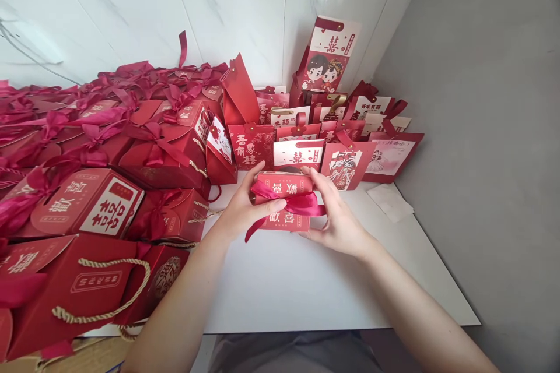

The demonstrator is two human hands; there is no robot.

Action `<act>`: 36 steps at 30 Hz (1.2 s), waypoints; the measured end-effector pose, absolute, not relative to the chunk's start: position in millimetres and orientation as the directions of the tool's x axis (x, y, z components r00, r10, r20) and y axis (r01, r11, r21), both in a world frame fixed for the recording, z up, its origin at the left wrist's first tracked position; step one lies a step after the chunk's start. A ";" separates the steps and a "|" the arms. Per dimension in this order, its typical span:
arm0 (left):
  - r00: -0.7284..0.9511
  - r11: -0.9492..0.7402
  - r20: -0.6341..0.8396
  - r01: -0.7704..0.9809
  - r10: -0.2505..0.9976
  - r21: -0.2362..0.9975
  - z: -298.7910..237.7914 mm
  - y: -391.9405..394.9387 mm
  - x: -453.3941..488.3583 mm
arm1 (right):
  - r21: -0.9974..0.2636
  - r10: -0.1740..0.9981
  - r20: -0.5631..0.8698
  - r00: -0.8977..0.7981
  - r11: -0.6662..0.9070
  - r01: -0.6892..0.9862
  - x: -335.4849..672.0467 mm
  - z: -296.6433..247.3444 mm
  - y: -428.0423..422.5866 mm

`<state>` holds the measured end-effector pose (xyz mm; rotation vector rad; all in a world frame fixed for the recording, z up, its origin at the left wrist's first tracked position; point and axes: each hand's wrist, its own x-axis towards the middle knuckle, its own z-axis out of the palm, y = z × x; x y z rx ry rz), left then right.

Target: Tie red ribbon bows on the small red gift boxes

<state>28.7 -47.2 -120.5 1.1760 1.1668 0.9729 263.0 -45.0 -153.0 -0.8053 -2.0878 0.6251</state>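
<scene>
A red gift box [280,182] with white characters on its top stands before me on the white table. Across its top runs a dark pink ribbon [301,204], tied near the middle, with one tail hanging at the front left. My left hand [251,207] grips the box's left side, its thumb lying on the ribbon near the knot. On the other side my right hand [330,210] is closed around the right end, fingers at the back corner and thumb low at the front. The box's underside is hidden.
Many ribboned red boxes [161,151] are piled along the left, some with gold rope handles [105,315]. Behind my hands stand several rows of red and white paper gift bags [345,163]. A white paper piece [391,202] lies right, beside the grey wall [476,128].
</scene>
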 end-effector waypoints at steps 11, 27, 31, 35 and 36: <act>0.004 0.077 -0.077 0.022 0.997 0.997 -118.4 -43.3 27.3 | -0.920 0.912 0.386 -0.138 0.392 0.020 253.6 -154.8 -48.2; -0.167 -0.091 0.072 -0.106 0.983 0.990 -125.0 -43.1 34.3 | -0.827 0.848 0.480 -0.225 0.523 0.207 246.9 -136.8 -70.2; -0.182 -0.104 0.081 -0.123 0.980 0.987 -125.0 -42.3 33.9 | -0.788 0.805 0.523 -0.278 0.582 0.201 246.0 -134.1 -73.5; -0.104 0.000 -0.024 -0.228 0.994 0.974 -119.3 -40.8 32.4 | -0.860 0.876 0.399 -0.271 0.460 0.221 247.8 -136.3 -66.7; -0.072 0.044 -0.064 -0.250 0.995 0.967 -117.3 -40.8 32.1 | -0.884 0.889 0.351 -0.293 0.418 0.210 249.1 -137.1 -64.5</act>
